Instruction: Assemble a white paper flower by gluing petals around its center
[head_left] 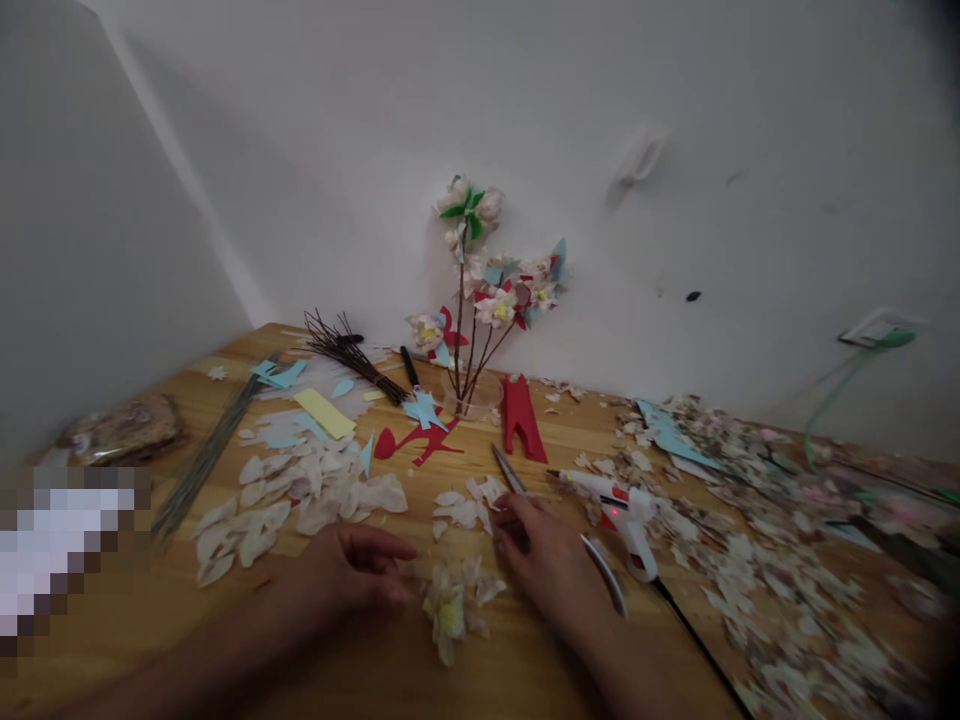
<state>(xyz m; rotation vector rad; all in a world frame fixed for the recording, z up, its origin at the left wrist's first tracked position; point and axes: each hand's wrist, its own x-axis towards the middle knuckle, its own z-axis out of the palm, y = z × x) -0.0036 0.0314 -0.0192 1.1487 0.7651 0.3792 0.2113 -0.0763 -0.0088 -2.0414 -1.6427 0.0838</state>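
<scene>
On the bench near its front edge, the left hand [360, 575] rests loosely curled, holding nothing; the right hand [544, 565] seems closed on scissors [517, 485] — a paper flower [450, 605] lies between them; assembling petals, I judge. Cut petals [300, 495], a glue gun [626, 510] and scraps crowd around.

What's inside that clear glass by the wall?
The glass holds thin dark twigs that rise against the wall, tipped with white paper flowers and green, red and blue paper bits. The glass is dim and see-through; whether anything else lies at its bottom cannot be made out.
</scene>
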